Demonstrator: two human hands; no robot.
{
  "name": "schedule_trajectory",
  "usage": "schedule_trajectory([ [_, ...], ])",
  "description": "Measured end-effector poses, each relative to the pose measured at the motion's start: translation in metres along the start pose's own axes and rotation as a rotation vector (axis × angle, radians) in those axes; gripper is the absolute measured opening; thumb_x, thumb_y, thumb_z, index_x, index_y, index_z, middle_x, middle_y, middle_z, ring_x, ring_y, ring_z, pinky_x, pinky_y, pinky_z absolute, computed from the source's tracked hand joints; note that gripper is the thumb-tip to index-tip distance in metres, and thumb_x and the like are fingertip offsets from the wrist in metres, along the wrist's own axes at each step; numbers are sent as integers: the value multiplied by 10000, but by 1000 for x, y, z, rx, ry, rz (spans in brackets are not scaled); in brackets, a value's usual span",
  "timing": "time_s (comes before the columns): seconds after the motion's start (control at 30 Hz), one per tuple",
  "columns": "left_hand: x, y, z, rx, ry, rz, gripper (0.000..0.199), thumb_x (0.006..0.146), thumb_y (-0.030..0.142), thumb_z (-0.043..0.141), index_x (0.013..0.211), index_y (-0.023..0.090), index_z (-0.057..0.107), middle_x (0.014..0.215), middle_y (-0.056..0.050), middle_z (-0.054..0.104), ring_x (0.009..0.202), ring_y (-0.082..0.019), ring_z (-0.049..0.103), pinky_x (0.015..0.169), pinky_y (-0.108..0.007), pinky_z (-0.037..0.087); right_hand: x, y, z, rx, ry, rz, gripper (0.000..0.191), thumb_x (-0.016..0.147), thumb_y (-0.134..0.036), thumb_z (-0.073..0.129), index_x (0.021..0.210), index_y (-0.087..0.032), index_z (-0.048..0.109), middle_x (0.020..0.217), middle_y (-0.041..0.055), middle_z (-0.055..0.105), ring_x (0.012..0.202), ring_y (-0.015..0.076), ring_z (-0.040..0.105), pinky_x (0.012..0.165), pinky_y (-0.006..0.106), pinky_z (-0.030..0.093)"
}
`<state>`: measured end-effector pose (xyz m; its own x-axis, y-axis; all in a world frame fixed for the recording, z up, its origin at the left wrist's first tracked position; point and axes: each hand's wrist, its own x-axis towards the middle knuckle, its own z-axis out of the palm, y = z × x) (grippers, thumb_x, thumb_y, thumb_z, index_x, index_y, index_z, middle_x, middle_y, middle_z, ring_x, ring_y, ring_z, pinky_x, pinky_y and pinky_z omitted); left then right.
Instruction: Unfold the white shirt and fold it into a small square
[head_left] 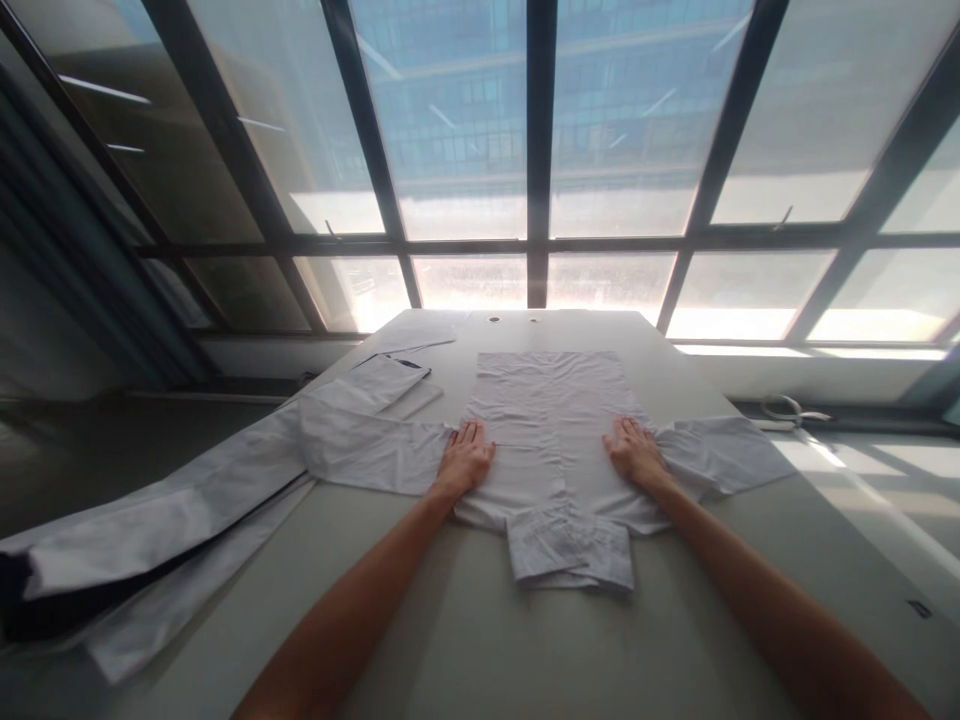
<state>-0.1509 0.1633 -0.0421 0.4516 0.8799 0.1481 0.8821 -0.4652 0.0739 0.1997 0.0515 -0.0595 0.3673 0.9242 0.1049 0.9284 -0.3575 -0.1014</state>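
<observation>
A pale grey garment [559, 440], which looks like a hooded top, lies spread out on the white table [480, 650]. Its sleeves stretch out to both sides, and a folded hood-like part [570, 550] points towards me. My left hand [466, 458] rests flat on the garment's left side, where the left sleeve [375, 450] joins the body. On the opposite side, my right hand [635, 450] presses flat near the right sleeve [727, 455]. Both hands have their fingers stretched out and hold nothing. The cloth between them is wrinkled along the middle.
More pale grey cloth with dark edges [187, 510] lies along the table's left side, partly under the left sleeve. Large framed windows [540, 150] rise behind the table. A curtain [82, 240] hangs at left, and a coiled cable [784, 408] lies beyond the right edge.
</observation>
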Motion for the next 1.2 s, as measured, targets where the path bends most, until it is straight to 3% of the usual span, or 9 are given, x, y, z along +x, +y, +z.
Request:
schedule_trajectory([
  [0.17,-1,-14,-6,-14,-28,-75,609,1073,419,342,1619,150,377,1691,-149,312,1572,-304,279,1263,-550,244,2,17,-1,-23,12,43,696,1049,-452,279,1603,-40,370,1681,178,326,1554,280,275,1263,440,179],
  [0.3,0,-24,-8,0,-16,-138,611,1075,412,330,1623,146,370,1685,-161,323,1564,-331,283,1260,-578,230,3,31,-4,-24,-4,104,695,1052,-449,245,1612,-53,357,1687,175,313,1561,278,263,1260,476,190],
  [0.5,-1,-40,-8,8,19,-192,564,1080,369,317,1595,164,427,1666,-150,368,1545,-351,313,1241,-622,248,-2,31,-9,-8,15,112,678,1053,-425,239,1610,-57,363,1682,171,324,1569,263,253,1271,500,160],
  [0.67,-4,-43,-12,26,113,-192,524,1061,271,326,1525,130,523,1625,-180,430,1497,-366,397,1203,-604,342,-7,30,-17,-25,32,86,649,1048,-390,271,1574,-40,421,1659,205,359,1553,297,292,1248,529,221],
  [0.73,-5,-35,-18,36,194,-204,522,1052,243,320,1512,122,534,1614,-187,446,1492,-364,407,1187,-601,367,-10,25,-22,-56,105,68,612,1036,-328,305,1542,-21,460,1651,234,357,1553,321,285,1243,547,216],
  [0.8,-7,-20,-24,37,269,-152,521,1040,219,328,1510,131,534,1607,-175,460,1513,-348,383,1205,-603,338,-14,12,-27,-83,218,27,585,1021,-249,310,1524,0,474,1656,250,336,1566,326,248,1252,550,183],
  [0.9,-12,12,-27,-3,259,76,506,1039,238,367,1507,147,538,1610,-142,468,1543,-300,344,1262,-553,262,-20,-20,-30,-48,281,-102,581,1030,-213,271,1537,4,454,1671,230,317,1580,298,213,1269,503,163],
  [1.07,-20,44,-12,-84,-41,415,562,1079,426,371,1586,193,437,1677,-99,361,1578,-273,272,1273,-517,247,-32,-60,-20,74,31,-375,601,1078,-368,295,1607,-96,385,1711,170,239,1599,274,161,1271,505,175],
  [1.2,-18,39,-5,-87,-140,420,592,1090,483,326,1629,241,363,1701,-64,303,1591,-275,227,1281,-530,199,-31,-52,-16,93,-94,-367,629,1089,-445,296,1631,-132,348,1713,172,224,1595,288,176,1263,524,182],
])
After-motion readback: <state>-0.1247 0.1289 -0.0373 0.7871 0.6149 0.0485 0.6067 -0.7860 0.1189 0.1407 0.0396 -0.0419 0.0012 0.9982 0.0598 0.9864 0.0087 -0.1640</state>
